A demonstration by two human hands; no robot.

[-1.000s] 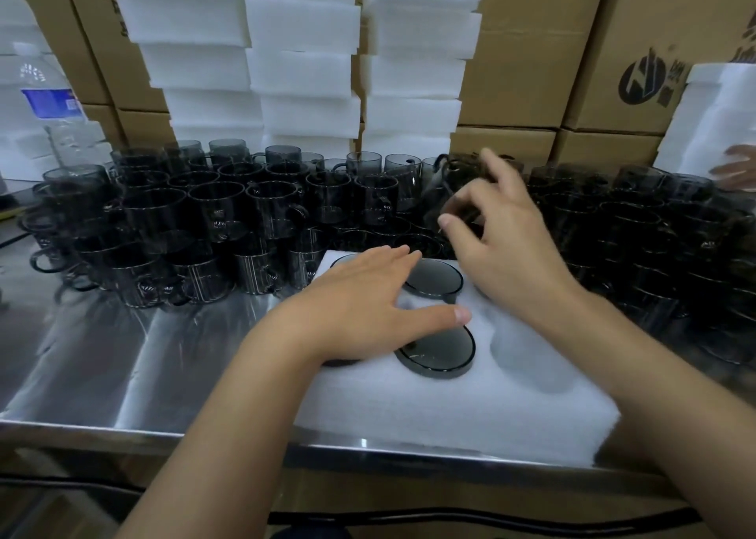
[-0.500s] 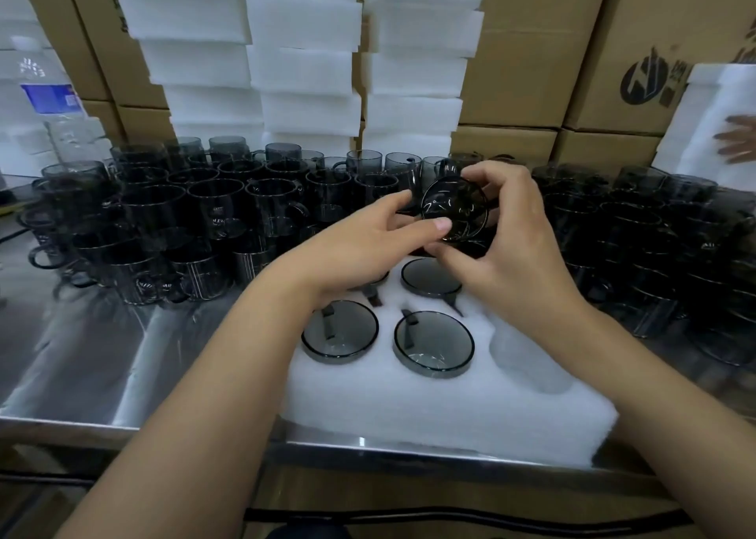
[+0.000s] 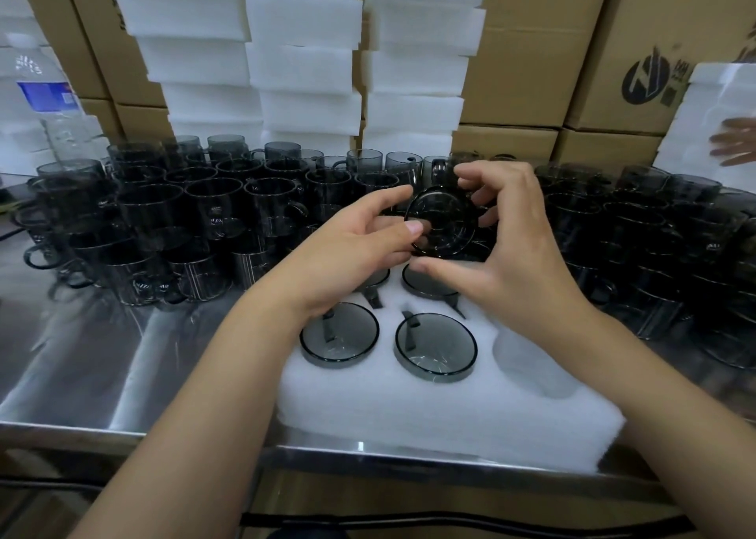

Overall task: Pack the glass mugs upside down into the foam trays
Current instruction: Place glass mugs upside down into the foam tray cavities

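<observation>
While upturned mugs (image 3: 435, 346) sit in the foam tray (image 3: 429, 415), your left hand (image 3: 360, 243) and right hand (image 3: 519, 252) pinch another mug (image 3: 444, 221) above it.

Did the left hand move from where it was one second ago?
Yes. The left hand rose off the foam tray and went toward its far edge, where it now pinches the mug.
</observation>
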